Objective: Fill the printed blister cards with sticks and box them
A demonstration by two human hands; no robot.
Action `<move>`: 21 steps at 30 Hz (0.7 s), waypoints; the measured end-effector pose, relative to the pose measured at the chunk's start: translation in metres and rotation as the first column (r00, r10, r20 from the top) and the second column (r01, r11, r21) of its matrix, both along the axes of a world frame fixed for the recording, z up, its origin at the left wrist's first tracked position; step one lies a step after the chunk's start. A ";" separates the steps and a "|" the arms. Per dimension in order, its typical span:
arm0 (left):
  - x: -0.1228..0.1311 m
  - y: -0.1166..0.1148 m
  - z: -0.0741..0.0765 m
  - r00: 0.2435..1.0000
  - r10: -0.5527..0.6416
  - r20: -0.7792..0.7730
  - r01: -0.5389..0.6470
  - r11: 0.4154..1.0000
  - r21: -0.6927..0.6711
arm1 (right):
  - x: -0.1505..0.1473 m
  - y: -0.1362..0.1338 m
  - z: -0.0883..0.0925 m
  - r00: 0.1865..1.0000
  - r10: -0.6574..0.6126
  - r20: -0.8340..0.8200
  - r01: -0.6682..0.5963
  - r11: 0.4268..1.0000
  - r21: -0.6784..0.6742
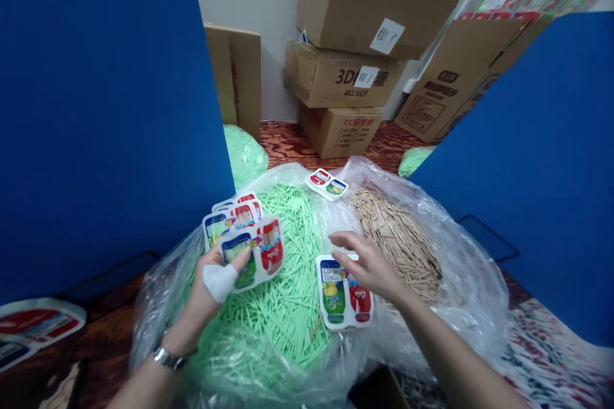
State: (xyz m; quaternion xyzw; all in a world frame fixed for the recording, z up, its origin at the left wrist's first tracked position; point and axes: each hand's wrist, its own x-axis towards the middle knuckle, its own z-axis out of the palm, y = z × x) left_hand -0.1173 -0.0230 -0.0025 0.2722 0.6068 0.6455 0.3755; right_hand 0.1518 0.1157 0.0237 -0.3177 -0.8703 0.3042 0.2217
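My left hand (pixel 211 281), thumb wrapped in a white bandage, holds a fanned stack of small two-cell plastic trays (pixel 244 239) with red, blue and green labels. My right hand (pixel 367 265) hovers with fingers spread over another two-cell tray (pixel 341 297), which lies on a heap of green sticks (pixel 283 307); whether the fingers touch it is unclear. A further tray (pixel 327 183) lies at the far edge of the heap. To the right sits a pile of tan wooden sticks (pixel 400 239). Both piles lie in clear plastic bags (pixel 474 281).
Blue partition boards stand at left (pixel 105 108) and right (pixel 537 160). Stacked cardboard boxes (pixel 355 57) stand behind on a wooden surface. More green-filled bags (pixel 244 153) lie at the back. Printed label sheets (pixel 33 326) lie at the lower left.
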 end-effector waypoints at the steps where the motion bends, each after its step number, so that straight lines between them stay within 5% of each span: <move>1: -0.009 0.001 0.000 0.994 0.039 -0.101 -0.041 0.999 -0.021 | 0.015 0.007 -0.002 0.993 -0.003 0.119 -0.005 0.998 0.065; 3: -0.027 0.006 -0.003 0.864 0.144 -0.482 -0.191 0.980 -0.051 | 0.039 0.019 -0.008 0.940 -0.029 0.339 -0.020 0.990 0.142; 5: -0.041 0.013 -0.009 0.583 0.135 -0.801 -0.270 0.962 -0.034 | 0.052 0.026 -0.017 0.869 -0.057 0.492 -0.036 0.984 0.177; 8: -0.052 0.022 -0.018 0.353 0.084 -0.932 -0.329 0.944 -0.040 | 0.056 0.030 -0.029 0.820 -0.083 0.567 -0.042 0.978 0.204; 15: -0.058 0.018 -0.019 0.272 0.045 -0.961 -0.342 0.938 -0.052 | 0.049 0.042 -0.039 0.905 -0.055 0.421 0.027 0.997 0.073; 19: -0.040 0.017 -0.011 0.182 0.161 -0.970 -0.295 0.950 0.102 | 0.046 0.046 -0.040 0.915 -0.042 0.401 0.012 0.997 0.077; 21: -0.020 0.018 -0.008 0.146 0.231 -0.962 -0.182 0.962 0.204 | 0.044 0.048 -0.039 0.902 -0.061 0.426 0.000 0.990 0.143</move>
